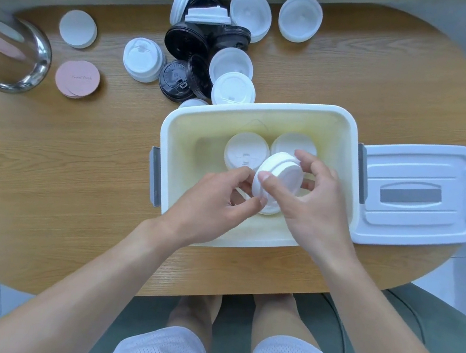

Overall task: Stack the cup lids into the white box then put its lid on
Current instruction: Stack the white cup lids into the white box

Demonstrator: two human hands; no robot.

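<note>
The white box (190,127) stands open in the middle of the wooden table, with grey latches on both ends. Two white cup lids (244,151) lie side by side on its floor at the far end. Over the box, my left hand (216,201) and my right hand (310,200) both hold a short stack of white cup lids (282,171), tilted on edge. The box's own lid (416,194), white with a grey handle, lies flat on the table to the right, touching the box. A pile of loose white and black cup lids (208,48) lies beyond the box.
A shiny metal container (17,53) stands at the table's left edge. Pink round coasters (77,79) and white round coasters (78,28) lie beside it. Two white lids (300,17) sit near the back edge. My knees and a green chair are below the table's front edge.
</note>
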